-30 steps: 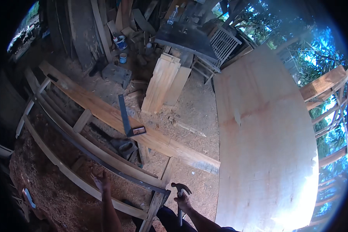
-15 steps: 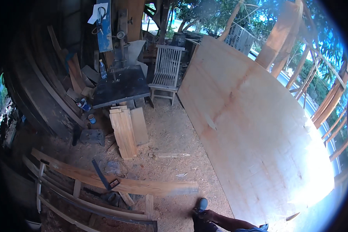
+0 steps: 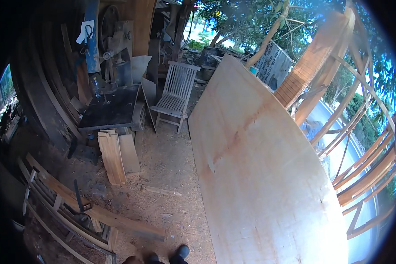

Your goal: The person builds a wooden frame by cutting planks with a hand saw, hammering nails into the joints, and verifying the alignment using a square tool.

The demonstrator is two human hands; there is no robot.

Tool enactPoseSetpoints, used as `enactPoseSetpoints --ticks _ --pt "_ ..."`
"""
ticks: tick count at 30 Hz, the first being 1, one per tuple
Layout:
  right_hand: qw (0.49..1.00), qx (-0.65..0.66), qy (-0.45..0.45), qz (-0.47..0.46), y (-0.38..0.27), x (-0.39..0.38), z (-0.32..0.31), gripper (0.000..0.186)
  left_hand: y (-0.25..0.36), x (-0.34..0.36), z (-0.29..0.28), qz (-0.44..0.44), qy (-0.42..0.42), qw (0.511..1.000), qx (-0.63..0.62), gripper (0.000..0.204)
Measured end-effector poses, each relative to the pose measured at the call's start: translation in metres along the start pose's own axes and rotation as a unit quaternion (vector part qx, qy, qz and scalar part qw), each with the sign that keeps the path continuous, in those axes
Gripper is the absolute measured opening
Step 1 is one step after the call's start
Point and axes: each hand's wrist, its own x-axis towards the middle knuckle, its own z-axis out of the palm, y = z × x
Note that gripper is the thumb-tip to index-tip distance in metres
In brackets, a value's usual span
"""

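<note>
A small brown patch (image 3: 132, 260) at the lower edge, left of my shoes (image 3: 180, 252), may be part of my left hand; no fingers can be made out. My right hand is out of view. Nearest to that patch lies a long wooden board (image 3: 119, 221), resting across a low slatted wooden frame (image 3: 53, 222). A dark try square (image 3: 78, 196) rests on the board, its blade sticking up and away. To the right, a large plywood sheet (image 3: 251, 176) leans at a slant, with a reddish-brown streak and glare on its lower part.
A dark-topped table (image 3: 110, 108) stands at the back left, with a plastic bottle (image 3: 97, 87) on it and short planks (image 3: 111, 158) leaning against its front. Beside it is a slatted wooden chair (image 3: 175, 90). A wood strip (image 3: 162, 190) lies on the shaving-strewn ground.
The view has swung to the right, so the table, chair and board sit further left. My right forearm and hand, seen earlier at the lower edge beside the plywood, have left the picture.
</note>
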Motion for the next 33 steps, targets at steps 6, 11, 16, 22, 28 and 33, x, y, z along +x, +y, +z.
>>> enactPoseSetpoints --ticks 6,11,16,22,28,33 --pt "1.0 0.026 -0.003 0.007 -0.042 -0.006 -0.1 0.02 0.281 0.041 -0.037 0.265 0.099 0.932 -0.226 0.039" --pt "0.996 -0.008 -0.075 -0.052 -0.133 0.025 -0.15 0.019 0.342 0.054 -0.018 0.325 0.133 0.932 0.088 0.037" --pt "0.985 -0.057 -0.115 -0.116 -0.269 0.069 -0.17 0.018 0.283 0.072 -0.024 0.15 0.247 0.942 -0.171 0.044" --pt "0.957 -0.151 -0.169 -0.18 -0.406 0.123 -0.167 0.017 0.177 0.052 -0.063 -0.011 0.267 0.933 -0.239 0.04" --pt "0.906 -0.304 -0.207 -0.212 -0.537 0.178 -0.181 0.017 0.129 0.056 -0.06 -0.19 0.284 0.852 -0.396 0.037" --pt "0.866 -0.381 -0.225 -0.231 -0.673 0.212 -0.176 0.017 0.134 0.107 -0.07 -0.194 0.172 0.904 -0.339 0.068"
